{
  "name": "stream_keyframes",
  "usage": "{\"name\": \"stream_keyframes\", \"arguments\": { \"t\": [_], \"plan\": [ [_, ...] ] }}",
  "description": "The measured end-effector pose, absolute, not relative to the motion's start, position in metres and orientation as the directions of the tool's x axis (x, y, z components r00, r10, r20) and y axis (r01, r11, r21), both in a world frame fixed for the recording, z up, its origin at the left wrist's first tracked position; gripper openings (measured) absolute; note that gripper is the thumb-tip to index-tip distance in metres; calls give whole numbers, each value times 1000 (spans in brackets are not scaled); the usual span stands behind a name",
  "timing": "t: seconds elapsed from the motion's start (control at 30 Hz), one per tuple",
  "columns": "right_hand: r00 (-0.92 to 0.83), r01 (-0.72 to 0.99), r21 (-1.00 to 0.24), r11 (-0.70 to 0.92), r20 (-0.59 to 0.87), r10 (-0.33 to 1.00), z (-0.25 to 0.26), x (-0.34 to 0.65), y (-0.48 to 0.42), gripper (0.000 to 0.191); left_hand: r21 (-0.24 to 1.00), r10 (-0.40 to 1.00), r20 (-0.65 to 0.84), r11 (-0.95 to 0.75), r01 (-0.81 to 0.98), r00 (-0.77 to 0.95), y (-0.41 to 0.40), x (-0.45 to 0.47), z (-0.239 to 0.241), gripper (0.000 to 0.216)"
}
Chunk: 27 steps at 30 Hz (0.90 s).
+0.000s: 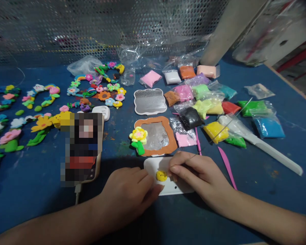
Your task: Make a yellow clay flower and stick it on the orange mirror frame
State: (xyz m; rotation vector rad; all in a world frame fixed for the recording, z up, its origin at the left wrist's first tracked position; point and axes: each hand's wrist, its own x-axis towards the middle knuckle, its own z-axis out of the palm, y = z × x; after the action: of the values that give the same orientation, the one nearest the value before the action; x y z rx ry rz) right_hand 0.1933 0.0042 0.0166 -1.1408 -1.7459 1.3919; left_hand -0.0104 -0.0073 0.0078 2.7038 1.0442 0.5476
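Observation:
A small yellow clay face (pixel 161 176) with dark dots lies on a white board (pixel 165 190) near the table's front. My left hand (pixel 130 187) rests over the board's left edge. Its fingers are curled in and its thumb lies close below the yellow face; whatever is under the fingers is hidden. From the right, my right hand (pixel 202 175) pinches thumb and forefinger together beside the face. A thin dark line shows near these fingers, too fine to name. Just beyond the board is a mirror with a brown clay frame (pixel 172 137) and a yellow clay flower (pixel 138 135) on its corner.
Bagged clay, such as a black packet (pixel 192 118) and a blue packet (pixel 268 127), covers the right. A pink clay knife (pixel 226 166) and white serrated knife (pixel 277 154) lie there too. Left are a phone (pixel 98 163) and clay-decorated pieces (pixel 42 123). A plain mirror (pixel 150 102) lies behind.

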Motion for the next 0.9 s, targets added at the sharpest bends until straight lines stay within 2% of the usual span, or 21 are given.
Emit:
{"name": "stream_keyframes", "arguments": {
  "t": [0.27,0.9],
  "plan": [
    [-424,207,-977,47,-46,905,17,193,4,16,301,679,264,-732,611,685,-6,-11,6,32],
    [-435,258,-964,67,-54,899,18,193,3,18,290,681,268,-732,617,682,-6,-9,9,32]
  ]
}}
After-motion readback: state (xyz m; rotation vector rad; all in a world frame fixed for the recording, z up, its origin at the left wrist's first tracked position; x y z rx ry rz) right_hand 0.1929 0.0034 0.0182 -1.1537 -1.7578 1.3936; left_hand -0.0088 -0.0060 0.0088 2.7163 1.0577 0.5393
